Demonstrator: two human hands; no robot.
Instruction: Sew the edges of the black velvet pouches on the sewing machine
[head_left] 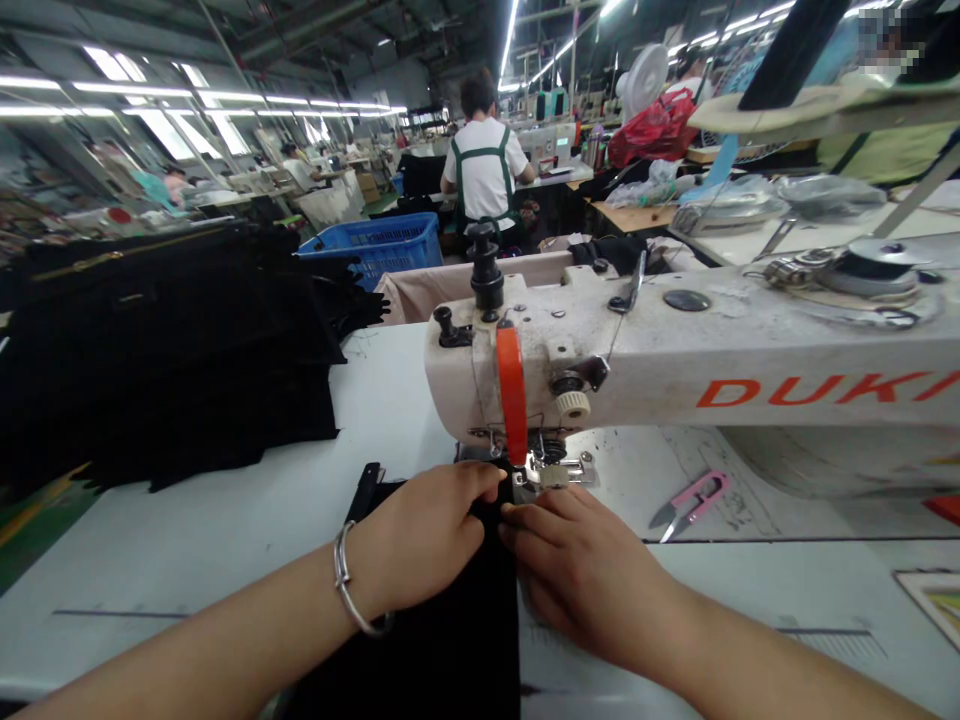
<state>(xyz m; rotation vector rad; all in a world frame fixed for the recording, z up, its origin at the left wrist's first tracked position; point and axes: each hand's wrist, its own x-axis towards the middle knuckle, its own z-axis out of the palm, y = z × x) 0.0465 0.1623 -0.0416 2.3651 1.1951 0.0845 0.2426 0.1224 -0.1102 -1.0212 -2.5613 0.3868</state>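
Observation:
A piece of black fabric point(465, 640) lies on the table and runs up under the presser foot of a white sewing machine point(645, 350). My left hand point(420, 535), with a silver bangle at the wrist, is closed on the fabric just left of the foot, fingers bent. Close by on the right, my right hand point(585, 570) pinches the fabric's right edge, its fingertips near the metal edge guide point(555, 475). The needle is hard to make out behind the orange guard point(512, 395). Pink thread snips point(690, 505) lie right of my right hand, blades partly apart.
A tall pile of black fabric pieces point(165, 350) covers the table's left side. Behind the machine stand a blue plastic basket point(375, 245) and a pink cloth-lined bin point(450, 285). Farther back, a person in a white shirt point(484, 165) sits at another station.

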